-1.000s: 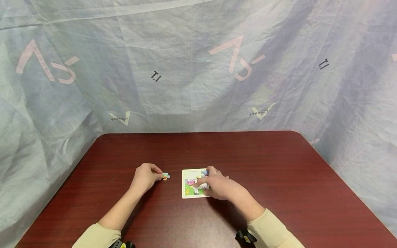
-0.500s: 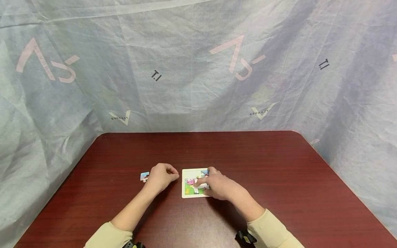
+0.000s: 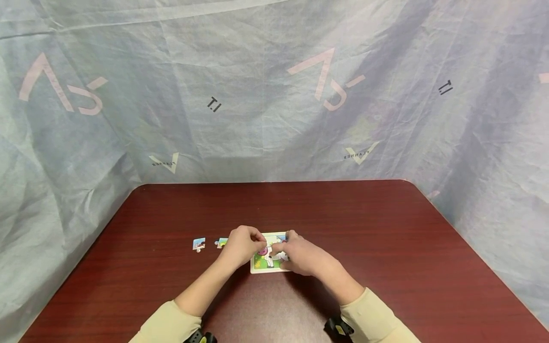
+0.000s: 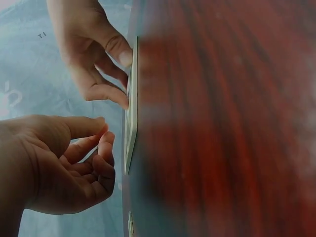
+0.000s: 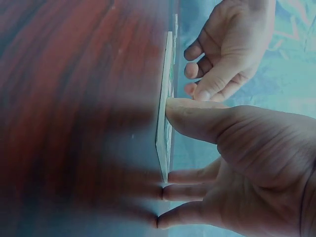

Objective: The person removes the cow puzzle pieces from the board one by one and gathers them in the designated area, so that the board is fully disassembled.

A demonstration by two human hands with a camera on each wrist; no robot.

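A small jigsaw puzzle (image 3: pixel 259 263) with a white frame lies flat on the table, showing a cow on grass; its upper left part looks pale and bare. My right hand (image 3: pixel 306 256) holds the frame's right side, its fingers spread over the picture and edges. Over the puzzle's left edge hovers my left hand (image 3: pixel 242 247), thumb and index fingertips close together, with nothing seen between them. Two loose jigsaw pieces lie to the left: a blue piece (image 3: pixel 199 244) and a blue-green piece (image 3: pixel 221 243), the latter partly hidden behind my left hand.
The dark red-brown wooden table (image 3: pixel 343 209) stretches around the puzzle on every side. A grey-blue cloth curtain (image 3: pixel 257 119) with printed letters hangs behind the table and along both sides.
My left hand has moved right, from the blue-green piece at its fingertips to above the puzzle's left edge. Both loose pieces now show behind it. The right hand stays on the puzzle.
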